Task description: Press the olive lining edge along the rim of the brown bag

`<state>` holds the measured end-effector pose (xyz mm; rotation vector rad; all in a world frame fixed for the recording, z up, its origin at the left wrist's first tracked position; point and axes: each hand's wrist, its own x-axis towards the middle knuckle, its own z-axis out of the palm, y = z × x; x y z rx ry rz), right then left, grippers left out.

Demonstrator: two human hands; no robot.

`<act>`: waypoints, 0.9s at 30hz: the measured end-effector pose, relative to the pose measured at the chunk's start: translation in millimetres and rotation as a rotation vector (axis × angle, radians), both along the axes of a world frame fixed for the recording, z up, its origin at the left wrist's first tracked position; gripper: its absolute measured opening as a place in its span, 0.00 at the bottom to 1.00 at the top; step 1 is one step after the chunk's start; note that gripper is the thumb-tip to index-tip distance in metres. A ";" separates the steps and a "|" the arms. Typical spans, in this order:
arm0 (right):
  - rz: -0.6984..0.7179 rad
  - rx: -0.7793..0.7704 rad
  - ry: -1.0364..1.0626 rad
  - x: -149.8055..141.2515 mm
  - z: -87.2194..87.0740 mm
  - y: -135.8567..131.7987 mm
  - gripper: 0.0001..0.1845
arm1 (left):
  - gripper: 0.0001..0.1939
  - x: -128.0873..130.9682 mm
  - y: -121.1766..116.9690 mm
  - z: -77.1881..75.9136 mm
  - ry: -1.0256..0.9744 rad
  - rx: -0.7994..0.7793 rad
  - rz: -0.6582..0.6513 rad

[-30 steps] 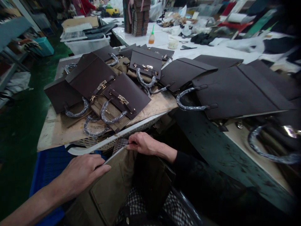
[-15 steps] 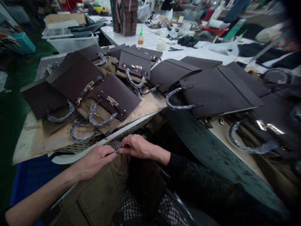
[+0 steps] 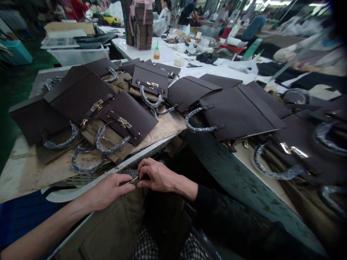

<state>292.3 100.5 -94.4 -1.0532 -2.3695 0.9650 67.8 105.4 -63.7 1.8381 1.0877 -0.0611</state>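
1. The left hand (image 3: 110,189) and the right hand (image 3: 157,177) meet at the top edge of an olive-brown bag panel (image 3: 119,227) in the person's lap, just this side of the white perforated tray (image 3: 151,148).
2. Both sets of fingertips are pressed together, pinching a small metal piece at that edge; what exactly it is I cannot tell.
3. The panel runs from the tray's near rim down toward the person, over checked cloth (image 3: 148,249).
4. On the far side of the tray lie flat dark brown handbags (image 3: 127,117) with gold clasps and wrapped handles, overlapping one another.
5. To the right of the tray, one larger bag (image 3: 241,112) lies with its wrapped handle pointing toward the tray.
6. Well beyond the tray, an orange glue bottle (image 3: 156,52) stands on a white table (image 3: 168,54).
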 end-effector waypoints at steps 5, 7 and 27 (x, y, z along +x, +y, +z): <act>-0.011 0.093 -0.061 13.4 5.0 -3.9 0.09 | 0.18 -4.3 -1.5 0.3 -0.032 -0.078 0.021; -0.040 0.091 -0.051 17.3 2.6 -3.1 0.09 | 0.19 -7.0 -2.6 -1.1 -0.032 -0.087 0.028; -0.062 -0.238 0.076 13.8 -15.3 19.7 0.09 | 0.21 -9.1 -5.4 0.7 -0.095 -0.204 0.062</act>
